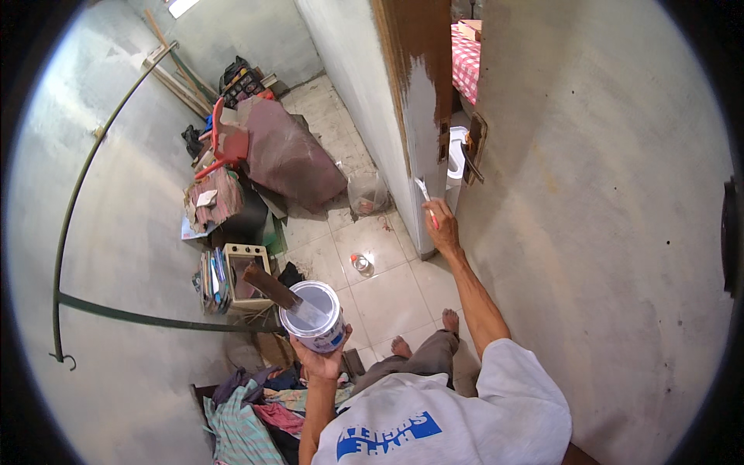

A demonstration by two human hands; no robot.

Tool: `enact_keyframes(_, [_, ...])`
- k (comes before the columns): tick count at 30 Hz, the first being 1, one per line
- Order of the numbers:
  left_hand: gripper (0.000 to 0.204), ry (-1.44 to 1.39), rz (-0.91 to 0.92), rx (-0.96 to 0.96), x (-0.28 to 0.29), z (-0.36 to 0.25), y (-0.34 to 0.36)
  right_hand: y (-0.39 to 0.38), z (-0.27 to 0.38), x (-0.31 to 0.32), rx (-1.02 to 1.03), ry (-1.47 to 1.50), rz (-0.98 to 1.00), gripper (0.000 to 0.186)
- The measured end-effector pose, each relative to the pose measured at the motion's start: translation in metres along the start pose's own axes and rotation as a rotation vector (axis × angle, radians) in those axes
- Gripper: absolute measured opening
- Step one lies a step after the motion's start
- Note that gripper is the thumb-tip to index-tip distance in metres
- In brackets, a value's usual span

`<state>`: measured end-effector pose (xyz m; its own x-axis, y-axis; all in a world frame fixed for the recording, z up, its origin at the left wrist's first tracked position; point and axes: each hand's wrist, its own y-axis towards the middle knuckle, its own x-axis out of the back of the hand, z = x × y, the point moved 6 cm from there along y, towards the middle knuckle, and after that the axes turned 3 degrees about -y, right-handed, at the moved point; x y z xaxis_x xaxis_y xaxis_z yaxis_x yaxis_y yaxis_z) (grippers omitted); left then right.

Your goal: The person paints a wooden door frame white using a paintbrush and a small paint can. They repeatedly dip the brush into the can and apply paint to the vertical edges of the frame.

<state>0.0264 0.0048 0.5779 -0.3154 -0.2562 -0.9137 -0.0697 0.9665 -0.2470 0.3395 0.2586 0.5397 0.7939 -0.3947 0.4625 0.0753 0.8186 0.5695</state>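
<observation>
My left hand [322, 358] cups a paint can [314, 316] from below, grip clamped on it, a stir stick [273, 286] leaning out of it. My right hand [442, 226] is closed around a brush [424, 194], its bristles against the edge of the door [422, 101], brown above, grey below. A small jar [359, 263] stands on the floor [391, 298].

Landmark: heap of clutter [256, 163] on the floor.
Floor: pale square tiles [387, 298], stained, ran right of the heap.
Walls: grey plaster [116, 256] stood left of the heap; another grey wall [604, 232] stood far right.
Door: brown edge [418, 54], partly grey, right of the heap.
Beyond door: red checked cloth [465, 66].
Light: dim, even daylight.
</observation>
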Motion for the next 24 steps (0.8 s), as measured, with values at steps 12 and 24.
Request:
enact_keyframes(12, [0.084,0.037,0.008,-0.035,-0.02,0.004,-0.001,0.072,0.046,0.062,0.037,0.161,-0.274,0.02])
enact_keyframes(24, [0.084,-0.04,0.039,-0.066,-0.039,0.012,-0.001,-0.006,-0.011,0.018,-0.334,0.138,-0.039,0.018])
